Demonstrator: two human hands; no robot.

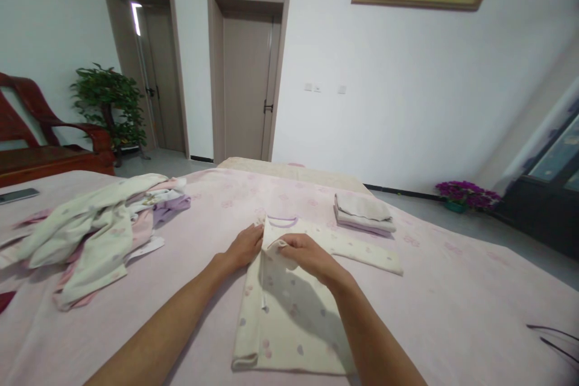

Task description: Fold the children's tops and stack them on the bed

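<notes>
A cream long-sleeved child's shirt [294, 319] with small pink and grey hearts and a lilac neckline lies spread on the pink bedsheet. Its left side is folded inward in a long strip, while the right sleeve stretches out to the side. My left hand [246, 245] is closed at the folded shoulder edge, its fingertips against the fabric and partly hidden. Just right of it, my right hand [302, 252] pinches a lifted bit of the shirt, which looks like the end of the folded-in sleeve.
A loose heap of clothes [99, 229] lies to the left, with a phone [18, 195] beyond it. Folded garments [364, 215] are stacked at the back right. Thin dark glasses arms [554, 335] show at the right edge. The pink bedsheet [452, 307] covers the surface.
</notes>
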